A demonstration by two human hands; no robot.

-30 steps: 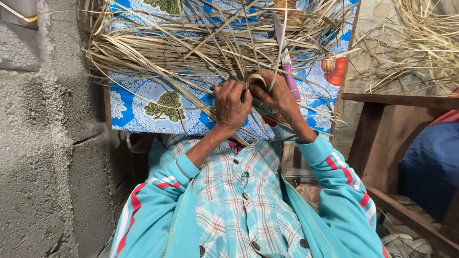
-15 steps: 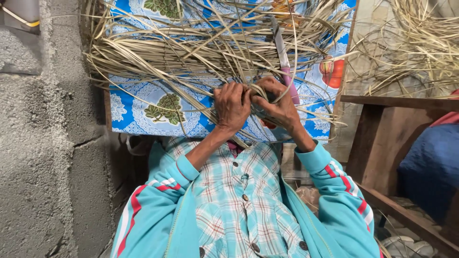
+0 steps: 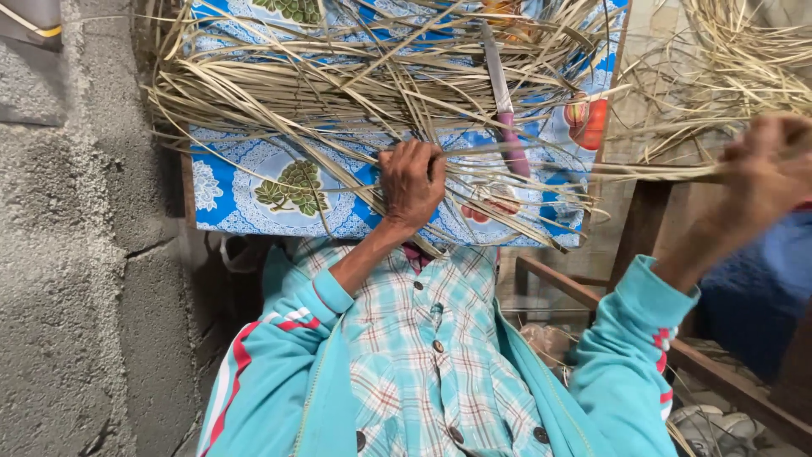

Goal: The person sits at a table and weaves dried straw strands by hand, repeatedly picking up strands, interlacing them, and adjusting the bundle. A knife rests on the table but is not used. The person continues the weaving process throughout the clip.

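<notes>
My left hand (image 3: 412,182) is closed on one end of a long dry palm strip (image 3: 541,151), pressing it against the blue patterned tablecloth (image 3: 245,190). My right hand (image 3: 765,173), blurred, grips the same strip far out to the right, so it runs taut between both hands. A heap of dry palm strips (image 3: 338,80) covers the table above my left hand. A knife with a pink handle (image 3: 506,106) lies on the heap, just right of my left hand.
A rough concrete wall (image 3: 76,254) stands close on the left. A second pile of dry strips (image 3: 727,68) lies at the upper right over a wooden frame (image 3: 643,228). Blue cloth (image 3: 753,305) sits at the right edge.
My right hand has swung away from my left hand to the far right, drawing a strip out taut. My left hand stays put on the table.
</notes>
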